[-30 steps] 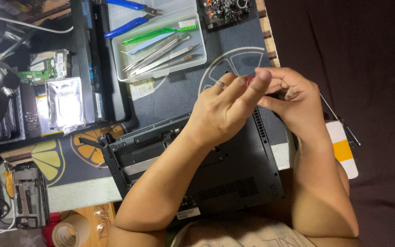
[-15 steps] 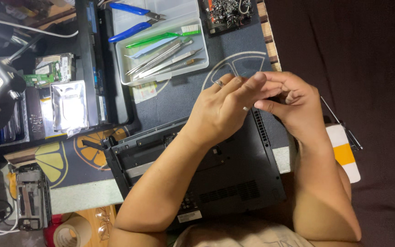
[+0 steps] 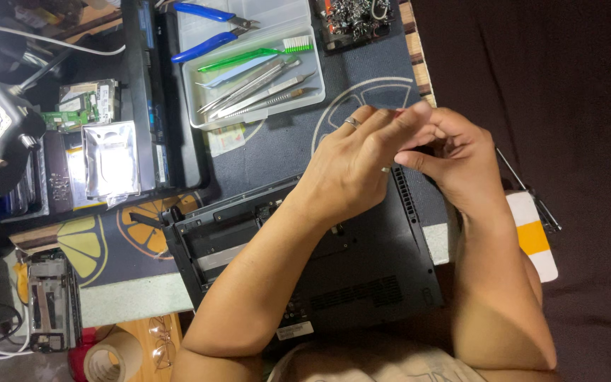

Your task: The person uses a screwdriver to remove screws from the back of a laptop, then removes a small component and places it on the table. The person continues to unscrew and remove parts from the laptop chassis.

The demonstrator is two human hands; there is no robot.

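Small dark item pinched between both hands, mostly hidden, kind can't tell. It sits above the laptop's 1 o'clock corner, just right of frame centre.

Left hand: fingers pressed together, curled over toward the right hand, tips on the item. Ring on one finger. Forearm crosses the laptop from 7 o'clock.

Right hand: fingers curled in, thumb and forefinger closed on the item from the 3 o'clock side. Forearm runs down to 5 o'clock.

Laptop: black, upside down, underside up, vents along its right edge, a bay open at its 10 o'clock corner. Lies on a dark mat with a white ring print.

Tray: clear plastic, at 11 o'clock from the hands, near but apart. Holds tweezers, green brush. Blue pliers on its top edge.

Parts box at 12 o'clock, full of small metal bits.

Screwdriver: thin, at 3 o'clock of the right hand, lying on dark cloth, tip over a white-and-orange card.

Far left, 9 o'clock: silver drive, green circuit board, black tray under them.

7 o'clock: tape roll, glasses, grey metal part.
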